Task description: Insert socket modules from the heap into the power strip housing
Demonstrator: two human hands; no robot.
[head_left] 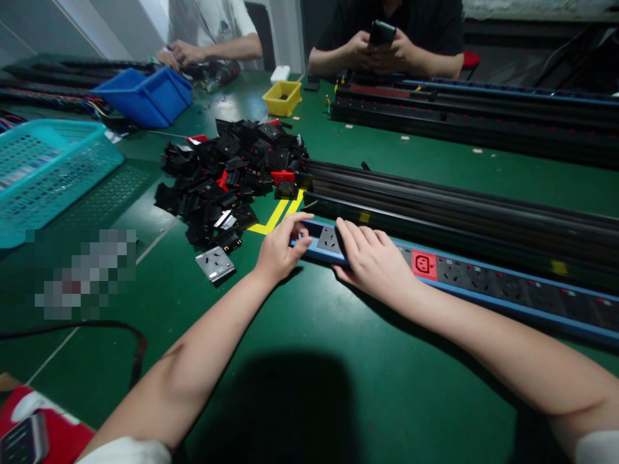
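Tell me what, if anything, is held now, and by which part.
The long, blue-edged strip with black sockets: the right grip spans its width near the left end, thumb on the near side; the left grip curls at that end, hold unclear.

The power strip (464, 278) is blue, one socket (424, 265) red

On the table (309, 335) we've got the socket strip (464, 277), and just behind it, channels (435, 196)! Left of the strip, a heap of modules (236, 164); farther left of it, a basket (62, 177). Well behind the strip's left end, a tub (283, 107); behind and farther left of the strip, a bin (140, 106)!
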